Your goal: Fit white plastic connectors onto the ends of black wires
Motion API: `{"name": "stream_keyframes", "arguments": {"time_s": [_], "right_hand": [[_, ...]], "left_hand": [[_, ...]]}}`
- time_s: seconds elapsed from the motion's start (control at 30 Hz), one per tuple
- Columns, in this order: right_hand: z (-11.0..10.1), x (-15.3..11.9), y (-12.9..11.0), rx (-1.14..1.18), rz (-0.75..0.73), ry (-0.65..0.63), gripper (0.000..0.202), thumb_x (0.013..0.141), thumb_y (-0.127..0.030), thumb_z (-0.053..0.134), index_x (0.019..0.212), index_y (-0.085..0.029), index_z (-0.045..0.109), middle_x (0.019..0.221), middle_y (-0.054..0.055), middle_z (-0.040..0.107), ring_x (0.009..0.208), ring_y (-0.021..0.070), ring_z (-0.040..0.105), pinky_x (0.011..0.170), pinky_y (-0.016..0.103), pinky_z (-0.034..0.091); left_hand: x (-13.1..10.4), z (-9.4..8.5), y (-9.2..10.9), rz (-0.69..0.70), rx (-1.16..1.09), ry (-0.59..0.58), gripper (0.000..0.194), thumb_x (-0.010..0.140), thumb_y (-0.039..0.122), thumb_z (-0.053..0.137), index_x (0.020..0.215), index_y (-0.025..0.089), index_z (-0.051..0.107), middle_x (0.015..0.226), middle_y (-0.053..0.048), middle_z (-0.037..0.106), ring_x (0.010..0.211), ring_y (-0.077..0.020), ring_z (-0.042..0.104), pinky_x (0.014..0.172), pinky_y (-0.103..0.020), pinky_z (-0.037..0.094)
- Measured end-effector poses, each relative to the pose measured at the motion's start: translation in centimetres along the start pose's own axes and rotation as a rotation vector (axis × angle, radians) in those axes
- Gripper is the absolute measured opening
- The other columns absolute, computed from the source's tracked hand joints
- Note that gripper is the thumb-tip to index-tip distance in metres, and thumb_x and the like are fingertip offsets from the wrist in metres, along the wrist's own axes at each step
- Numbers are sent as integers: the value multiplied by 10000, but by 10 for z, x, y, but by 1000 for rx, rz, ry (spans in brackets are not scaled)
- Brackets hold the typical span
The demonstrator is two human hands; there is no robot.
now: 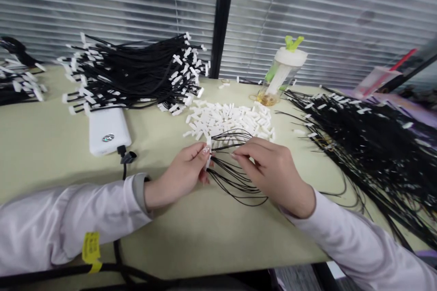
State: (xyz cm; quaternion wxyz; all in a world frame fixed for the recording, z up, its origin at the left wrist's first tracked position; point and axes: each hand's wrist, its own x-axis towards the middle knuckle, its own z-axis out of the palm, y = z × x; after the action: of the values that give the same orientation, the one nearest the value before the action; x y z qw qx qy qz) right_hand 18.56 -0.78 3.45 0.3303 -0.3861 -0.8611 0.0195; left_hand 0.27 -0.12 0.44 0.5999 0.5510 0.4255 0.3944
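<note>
My left hand (186, 167) pinches a white connector housing (208, 148), held upright above the table. Several thin black wires (235, 177) run out of its right side and loop toward my other hand. My right hand (273, 168) is closed, thumb and forefinger pinched on a thin black wire close to the housing's right side. The wire's tip is too small to make out. Just behind both hands lies a loose pile of small white connector housings (232, 118).
Bundled black cables with white connectors (136, 70) lie at the back left, behind a white power bank (109, 132) with a plugged-in cable. A clear cup with a white lid (287, 68) stands at the back. Loose black wires (375, 145) cover the right side. Window blinds (102, 0) rise behind.
</note>
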Motion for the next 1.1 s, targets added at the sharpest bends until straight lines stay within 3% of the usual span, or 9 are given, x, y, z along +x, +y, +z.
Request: {"name": "stream_keyframes", "arguments": {"time_s": [0.37,0.6,0.8,0.93,1.1], "right_hand": [[2,-2,6,-188,-87,-54,184,828,-139,430,829,-156,613,766,48,585,723,119,521,640,227,410],[-4,-3,11,-407,-278,-57,149,812,-129,466,827,-159,610,775,44,589,710,133,484,606,246,379],[-11,0,8,-573,-458,-42,132,809,-146,478,820,-155,610,644,10,561,602,127,423,508,267,314],[-14,1,8,-598,-525,-30,143,814,-142,467,814,-163,608,661,8,581,610,121,435,513,269,316],[-8,-2,8,-522,-491,-44,133,814,-152,473,825,-167,604,663,8,583,607,119,443,521,270,318]], "left_hand": [[-1,-1,-4,4,-2,-53,296,827,422,417,673,170,429,579,54,447,401,-52,423,411,-198,386],[-1,-2,-3,-5,46,-74,298,831,421,404,684,167,457,565,50,453,401,-58,406,414,-203,379],[-1,-3,-5,-10,61,-83,320,836,435,385,669,171,453,512,56,420,409,-68,403,422,-201,370],[-1,-3,-5,-21,45,-90,324,828,444,394,659,173,448,512,59,409,406,-68,397,434,-211,384],[-2,-2,-4,-34,35,-82,329,825,449,392,650,174,433,518,61,414,391,-60,394,414,-202,371]]}}
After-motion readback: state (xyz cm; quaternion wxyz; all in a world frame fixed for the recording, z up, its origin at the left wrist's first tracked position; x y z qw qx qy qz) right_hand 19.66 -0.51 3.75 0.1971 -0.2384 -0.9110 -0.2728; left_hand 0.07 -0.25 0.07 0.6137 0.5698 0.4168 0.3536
